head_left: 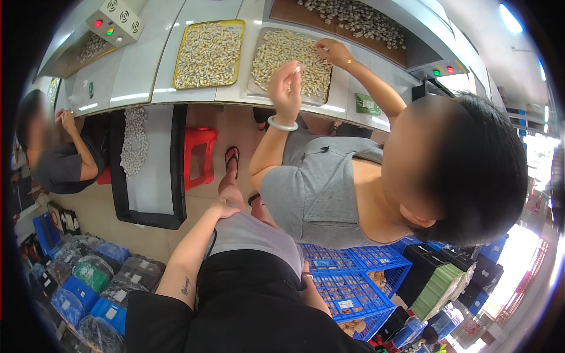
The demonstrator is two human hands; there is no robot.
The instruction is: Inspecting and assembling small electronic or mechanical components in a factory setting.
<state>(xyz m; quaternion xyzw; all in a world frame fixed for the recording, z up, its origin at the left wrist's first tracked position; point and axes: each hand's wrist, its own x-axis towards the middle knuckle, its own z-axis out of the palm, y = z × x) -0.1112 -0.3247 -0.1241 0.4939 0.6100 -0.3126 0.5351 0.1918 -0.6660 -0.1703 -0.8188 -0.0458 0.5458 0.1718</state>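
Note:
My left hand (222,210) lies on my thigh over the grey shorts (259,232), its fingers laid out and holding nothing that I can see. Down at my right hip is my right hand (306,282); its fingers are hidden behind my clothes. Neither hand touches the bench. On the bench (135,73), a yellow-rimmed tray (241,53) and a pale tray (253,91) hold many small white and yellow pieces. A co-worker in a grey top (318,194) reaches one hand into the pale tray and raises the other, pinching a small piece.
A red stool (200,156) and a black-framed tray (179,176) with white pieces stand before the bench. Blue crates (347,294) are stacked at my right, wrapped bins (88,294) at lower left. Another person (65,159) sits far left. Machines with lit buttons (115,23) stand on the bench.

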